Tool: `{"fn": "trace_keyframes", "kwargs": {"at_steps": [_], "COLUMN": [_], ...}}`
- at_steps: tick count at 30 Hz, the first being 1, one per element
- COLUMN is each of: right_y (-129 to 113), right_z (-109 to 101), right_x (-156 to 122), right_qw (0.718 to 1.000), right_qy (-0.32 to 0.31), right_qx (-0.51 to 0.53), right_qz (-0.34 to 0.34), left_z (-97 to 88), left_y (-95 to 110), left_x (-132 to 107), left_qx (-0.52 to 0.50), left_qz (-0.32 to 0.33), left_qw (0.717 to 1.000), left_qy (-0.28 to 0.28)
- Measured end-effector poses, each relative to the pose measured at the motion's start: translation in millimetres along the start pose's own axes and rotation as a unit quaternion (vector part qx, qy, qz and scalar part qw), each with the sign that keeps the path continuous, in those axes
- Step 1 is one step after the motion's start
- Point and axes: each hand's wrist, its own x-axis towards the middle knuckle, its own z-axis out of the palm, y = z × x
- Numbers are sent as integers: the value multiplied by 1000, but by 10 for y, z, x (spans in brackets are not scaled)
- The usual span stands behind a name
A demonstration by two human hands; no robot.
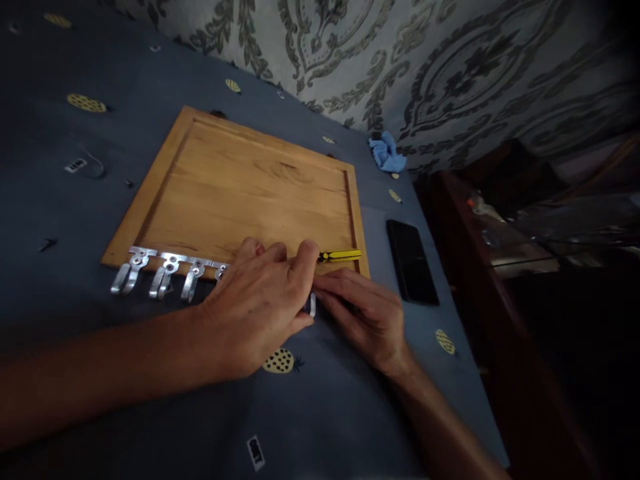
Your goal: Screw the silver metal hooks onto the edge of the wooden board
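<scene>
A framed wooden panel (250, 180) lies on the blue patterned cloth. Along its near edge runs a metal hook rail (173, 262) with several silver hooks hanging over the edge. My left hand (260, 300) is curled over the right part of the rail, fingers on the wood and thumb below by a hook; it hides that stretch. Close beside it, my right hand (365, 313) pinches with thumb and fingertips at the rail's right end. What lies between those fingertips is too small to tell. A yellow and black screwdriver (345, 255) rests on the panel just beyond my hands.
A black phone (412, 261) lies right of the panel, and a crumpled blue cloth (387, 152) sits behind it near the patterned wall covering. Small dark bits (48, 245) lie at left. Dark reddish furniture (500, 320) stands beyond the right edge.
</scene>
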Motion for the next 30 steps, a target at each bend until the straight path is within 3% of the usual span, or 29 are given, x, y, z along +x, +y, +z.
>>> {"fn": "trace_keyframes", "kwargs": {"at_steps": [9, 21, 25, 30], "right_y": [29, 24, 27, 16], "right_z": [46, -94, -161, -214], "right_x": [-54, 14, 107, 289], "right_qw": [998, 995, 970, 903], "right_qy": [52, -41, -90, -148], "right_qx": [-21, 42, 156, 302], "right_qz": [38, 83, 165, 266], "left_z": [4, 0, 3, 8], "left_y": [-1, -4, -3, -14], "left_x": [13, 6, 10, 3], "left_qx": [-4, -8, -18, -29], "left_qz": [-2, -4, -10, -4], "left_qw": [1000, 1000, 1000, 1000], "left_qy": [-6, -12, -14, -4]}}
